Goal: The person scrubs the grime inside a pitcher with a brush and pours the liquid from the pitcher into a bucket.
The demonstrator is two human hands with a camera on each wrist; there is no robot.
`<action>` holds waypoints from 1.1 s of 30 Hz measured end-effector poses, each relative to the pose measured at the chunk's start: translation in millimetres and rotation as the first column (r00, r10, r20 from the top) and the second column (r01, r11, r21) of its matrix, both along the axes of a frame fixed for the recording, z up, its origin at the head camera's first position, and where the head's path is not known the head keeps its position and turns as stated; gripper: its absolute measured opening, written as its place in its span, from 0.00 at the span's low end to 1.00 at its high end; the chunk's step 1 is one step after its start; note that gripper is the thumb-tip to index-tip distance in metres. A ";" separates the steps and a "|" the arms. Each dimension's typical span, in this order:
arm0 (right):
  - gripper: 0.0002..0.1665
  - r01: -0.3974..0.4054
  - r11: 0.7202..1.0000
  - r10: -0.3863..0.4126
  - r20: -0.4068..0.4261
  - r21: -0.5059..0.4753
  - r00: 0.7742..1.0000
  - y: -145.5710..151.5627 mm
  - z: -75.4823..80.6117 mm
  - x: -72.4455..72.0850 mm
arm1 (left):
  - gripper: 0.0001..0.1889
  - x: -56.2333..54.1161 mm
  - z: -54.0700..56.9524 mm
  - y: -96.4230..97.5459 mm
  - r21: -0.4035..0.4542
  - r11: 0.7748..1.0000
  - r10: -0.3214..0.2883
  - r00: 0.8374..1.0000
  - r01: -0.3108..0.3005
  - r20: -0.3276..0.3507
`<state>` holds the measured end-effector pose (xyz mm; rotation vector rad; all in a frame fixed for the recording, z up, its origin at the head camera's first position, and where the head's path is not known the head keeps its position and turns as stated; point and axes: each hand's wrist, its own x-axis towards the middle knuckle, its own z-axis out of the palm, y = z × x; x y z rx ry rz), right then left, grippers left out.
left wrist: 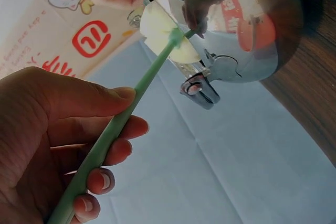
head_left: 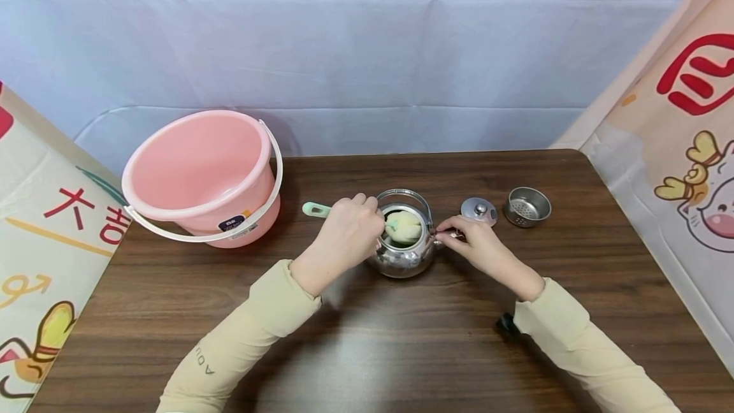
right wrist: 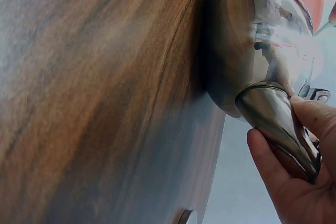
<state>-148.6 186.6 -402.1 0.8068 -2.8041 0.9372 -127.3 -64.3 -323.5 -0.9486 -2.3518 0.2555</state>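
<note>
Left of the kettle (head_left: 401,264), our left hand (head_left: 352,229) is gripping the sponge brush (head_left: 404,229), its head at the kettle's mouth; our right hand (head_left: 474,242) is pinching the spout (right wrist: 277,120). Should that slip, we are risking tipping from the brush's push.

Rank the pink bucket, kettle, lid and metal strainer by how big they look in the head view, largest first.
1. Pink bucket
2. Kettle
3. Metal strainer
4. Lid, a little smaller than the strainer in outline, though the right hand overlaps its near edge.
</note>
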 end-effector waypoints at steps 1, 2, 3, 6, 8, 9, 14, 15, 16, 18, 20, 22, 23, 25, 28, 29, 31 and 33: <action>0.07 -0.001 1.000 0.001 -0.001 -0.001 1.000 -0.1 0.0 -0.3 | 0.06 -0.4 0.0 -0.3 -0.002 1.000 0.005 1.000 -0.005 -0.004; 0.07 -0.001 1.000 0.001 -0.003 -0.001 1.000 -0.1 0.0 -0.4 | 0.06 -0.8 -0.2 -0.7 -0.003 1.000 0.010 1.000 -0.010 -0.005; 0.07 -0.002 1.000 0.002 -0.004 -0.002 1.000 -0.2 0.0 -0.6 | 0.07 -0.9 0.0 -1.1 -0.007 1.000 0.014 1.000 -0.014 -0.006; 0.07 -0.003 1.000 0.003 -0.014 -0.007 1.000 -0.4 -0.4 -1.4 | 0.07 -1.4 0.6 -2.1 -0.001 1.000 0.016 1.000 -0.016 -0.004; 0.07 -0.003 1.000 0.003 -0.018 -0.009 1.000 -0.3 -0.4 -1.5 | 0.07 -1.4 0.9 -2.8 0.005 1.000 0.014 1.000 -0.014 -0.005; 0.07 -0.003 1.000 0.003 -0.018 -0.010 1.000 -0.3 -0.4 -1.6 | 0.07 -1.5 1.1 -3.0 0.008 1.000 0.014 1.000 -0.014 -0.005; 0.07 -0.005 1.000 0.005 -0.012 -0.011 1.000 -0.7 0.0 -1.6 | 0.07 -0.7 2.8 -3.9 -0.005 1.000 0.015 1.000 -0.015 -0.008; 0.07 -0.005 1.000 0.005 -0.012 -0.011 1.000 -0.8 0.1 -1.5 | 0.07 -0.5 3.2 -4.1 -0.009 1.000 0.013 1.000 -0.014 -0.008; 0.07 -0.005 1.000 0.005 -0.012 -0.011 1.000 -0.9 0.3 -1.4 | 0.07 -0.1 3.8 -4.4 -0.010 1.000 0.011 1.000 -0.011 -0.007; 0.07 -0.005 1.000 0.005 -0.015 -0.011 1.000 -0.8 0.4 -1.3 | 0.06 0.3 4.6 -4.9 -0.010 1.000 0.008 1.000 -0.008 -0.007; 0.07 -0.005 1.000 0.005 -0.018 -0.012 1.000 -0.7 0.5 -1.0 | 0.07 0.6 5.0 -5.5 -0.007 1.000 0.006 1.000 -0.006 -0.005; 0.07 -0.006 1.000 0.006 -0.022 -0.014 1.000 -0.5 0.5 -0.8 | 0.08 0.9 5.2 -5.9 -0.005 1.000 0.004 1.000 -0.004 -0.003; 0.07 -0.006 1.000 0.005 -0.024 -0.014 1.000 -0.5 0.4 -0.7 | 0.08 1.0 5.2 -6.0 -0.006 1.000 0.004 1.000 -0.004 -0.002; 0.07 -0.006 1.000 0.006 -0.025 -0.015 1.000 -0.4 0.3 -0.4 | 0.09 1.4 5.3 -6.3 -0.008 1.000 0.000 1.000 0.000 0.002; 0.07 -0.005 1.000 0.005 -0.023 -0.013 1.000 -0.4 -0.2 -0.3 | 0.09 2.0 5.2 -6.5 -0.010 1.000 -0.002 1.000 0.002 0.005; 0.07 -0.005 1.000 0.005 -0.022 -0.014 1.000 -0.5 -0.2 -0.2 | 0.10 2.1 5.2 -6.6 -0.010 1.000 -0.003 1.000 0.003 0.004; 0.07 -0.005 1.000 0.005 -0.020 -0.014 1.000 -0.5 -0.4 -0.2 | 0.10 2.5 5.3 -6.6 -0.011 1.000 -0.003 1.000 0.003 0.000; 0.07 -0.004 1.000 0.004 -0.018 -0.014 1.000 -0.6 -0.5 -0.2 | 0.10 2.8 5.5 -6.5 -0.011 1.000 0.001 1.000 -0.001 -0.005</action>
